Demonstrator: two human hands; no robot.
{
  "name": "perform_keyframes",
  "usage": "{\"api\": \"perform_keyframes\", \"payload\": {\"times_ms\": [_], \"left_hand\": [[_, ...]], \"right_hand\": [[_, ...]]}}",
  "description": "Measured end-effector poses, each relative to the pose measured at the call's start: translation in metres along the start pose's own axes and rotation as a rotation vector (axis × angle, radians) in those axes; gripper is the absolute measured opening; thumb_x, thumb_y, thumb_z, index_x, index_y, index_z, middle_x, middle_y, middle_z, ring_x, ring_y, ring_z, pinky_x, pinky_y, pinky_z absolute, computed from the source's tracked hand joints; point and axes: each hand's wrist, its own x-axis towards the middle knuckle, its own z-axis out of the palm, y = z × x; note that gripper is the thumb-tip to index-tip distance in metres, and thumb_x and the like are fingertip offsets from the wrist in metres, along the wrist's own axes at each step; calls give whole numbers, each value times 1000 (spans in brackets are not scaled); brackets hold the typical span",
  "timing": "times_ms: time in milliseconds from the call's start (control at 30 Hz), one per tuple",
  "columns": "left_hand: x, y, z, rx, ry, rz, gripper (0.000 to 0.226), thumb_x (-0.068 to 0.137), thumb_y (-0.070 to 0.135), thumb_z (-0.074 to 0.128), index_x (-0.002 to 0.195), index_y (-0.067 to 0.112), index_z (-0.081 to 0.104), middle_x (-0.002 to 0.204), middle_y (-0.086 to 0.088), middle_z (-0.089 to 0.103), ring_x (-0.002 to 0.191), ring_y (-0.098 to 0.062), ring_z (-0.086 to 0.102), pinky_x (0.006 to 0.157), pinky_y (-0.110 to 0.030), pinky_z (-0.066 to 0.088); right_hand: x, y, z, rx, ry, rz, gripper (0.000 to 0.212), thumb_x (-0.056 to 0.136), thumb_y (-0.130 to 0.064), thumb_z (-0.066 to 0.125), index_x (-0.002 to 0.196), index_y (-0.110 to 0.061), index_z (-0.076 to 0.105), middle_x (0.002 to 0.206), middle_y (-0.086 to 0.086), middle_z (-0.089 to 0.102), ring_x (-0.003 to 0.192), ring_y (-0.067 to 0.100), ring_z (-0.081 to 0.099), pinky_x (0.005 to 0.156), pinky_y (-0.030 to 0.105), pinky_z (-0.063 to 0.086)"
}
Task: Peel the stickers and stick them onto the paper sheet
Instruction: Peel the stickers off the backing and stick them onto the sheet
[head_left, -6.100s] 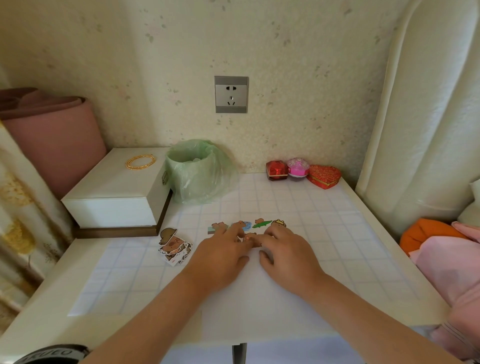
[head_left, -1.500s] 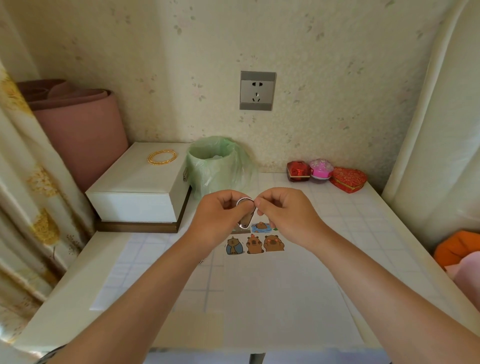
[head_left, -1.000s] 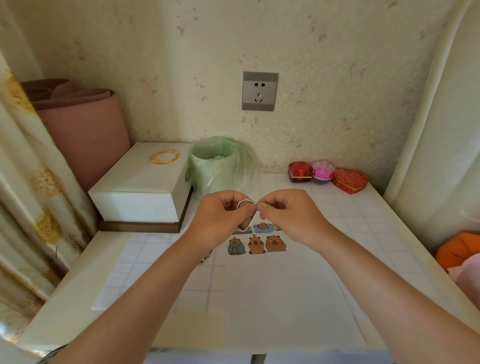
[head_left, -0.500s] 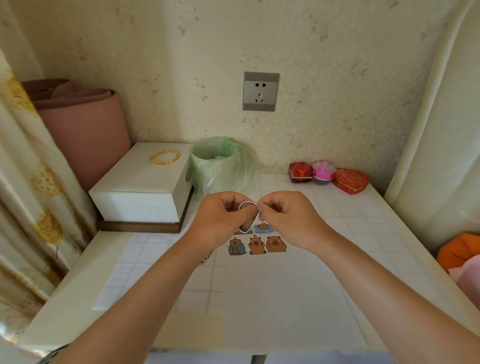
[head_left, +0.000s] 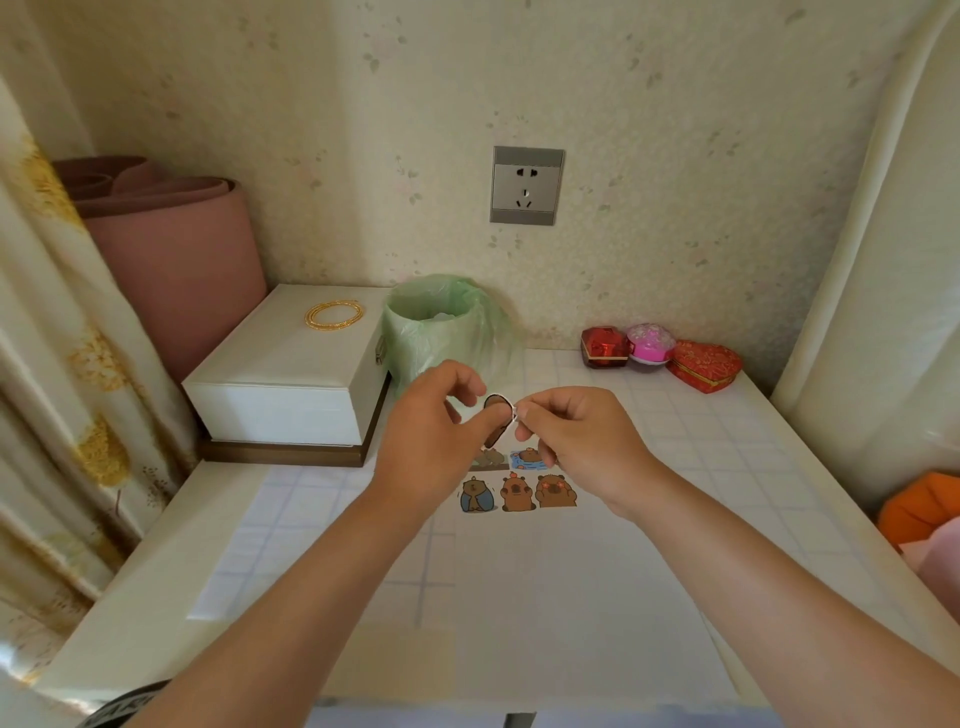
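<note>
Above the table I hold a small brown sticker (head_left: 495, 403) between both hands. My left hand (head_left: 434, 436) pinches it from the left with thumb and forefinger. My right hand (head_left: 576, 439) pinches its curling white edge from the right. Below lies the white paper sheet (head_left: 571, 587). Several capybara stickers (head_left: 517, 491) are stuck along its far edge, three of them in a row.
A green-lined bin (head_left: 441, 325) stands behind my hands. A white box (head_left: 291, 374) with a gold bangle (head_left: 333, 314) sits at the left. Three small gift boxes (head_left: 660, 356) line the back wall. A curtain hangs left, pink and orange fabric lies right.
Since half a second ago my hands have drawn slightly apart, and the white edge has lifted away from the brown sticker. Six seconds ago both hands pressed stickers flat on the sheet.
</note>
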Motion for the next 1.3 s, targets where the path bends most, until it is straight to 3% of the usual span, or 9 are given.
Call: {"api": "perform_keyframes", "payload": {"times_ms": [67, 167, 367, 567, 667, 800, 933, 1167, 1300], "left_hand": [[-1, 0, 3, -69, -55, -7, 9, 86, 24, 75, 83, 28, 67, 76, 11, 68, 62, -6, 58, 60, -15, 47], [0, 0, 4, -127, -102, -62, 6, 88, 19, 72, 85, 23, 74, 75, 8, 72, 70, -11, 68, 67, -26, 57], [0, 2, 0, -170, -151, -174, 9, 86, 20, 73, 79, 18, 77, 75, 4, 75, 65, -14, 72, 62, -26, 58], [1, 2, 0, -105, -169, -165, 8, 84, 18, 71, 76, 18, 74, 71, -2, 73, 67, -21, 71, 64, -33, 58], [2, 3, -1, -136, -213, -165, 7, 85, 14, 67, 79, 13, 72, 77, -7, 71, 63, -17, 68, 64, -35, 59], [5, 3, -4, -219, -306, -212, 8, 90, 14, 66, 88, 8, 70, 81, -6, 70, 63, -8, 64, 64, -31, 59], [8, 2, -6, -222, -303, -225, 9, 90, 11, 62, 85, 11, 69, 85, -6, 71, 69, -10, 65, 64, -26, 60], [9, 0, -8, -202, -333, -185, 9, 91, 12, 62, 87, 7, 68, 92, -17, 71, 82, -22, 69, 72, -31, 62], [9, 1, -12, -177, -344, -163, 8, 91, 12, 63, 86, 8, 68, 88, -10, 74, 83, -26, 70, 71, -30, 59]], "right_hand": [[0, 1, 3, -38, 47, -34, 23, 96, -14, 59, 79, -16, 75, 63, -12, 68, 46, 2, 50, 53, 17, 46], [0, 1, 6, -118, 98, -86, 24, 94, -15, 61, 75, -18, 75, 60, -14, 67, 48, -1, 53, 54, 15, 45], [-1, 5, 8, -219, 125, -115, 20, 92, -19, 63, 78, -22, 77, 72, -7, 73, 70, 13, 69, 70, 38, 59], [-1, 6, 10, -242, 109, -114, 21, 92, -20, 64, 77, -28, 77, 71, -9, 73, 69, 13, 70, 71, 44, 60], [0, 5, 9, -227, 95, -104, 20, 92, -19, 63, 79, -22, 77, 72, -4, 73, 67, 14, 69, 67, 39, 59], [0, 0, 5, -151, 62, -63, 21, 94, -16, 61, 78, -17, 76, 69, -6, 70, 50, -1, 54, 55, 18, 46], [-1, -1, 4, -80, 56, 19, 20, 93, -12, 56, 81, -12, 72, 77, 6, 69, 49, 8, 50, 50, 21, 43], [-4, -5, 9, -24, 36, -5, 21, 95, -23, 65, 76, -18, 72, 66, -13, 65, 46, 4, 55, 46, 12, 40], [-6, -6, 9, -8, 56, -28, 22, 96, -17, 61, 78, -12, 72, 75, 4, 69, 46, 0, 54, 44, 10, 39]]}}
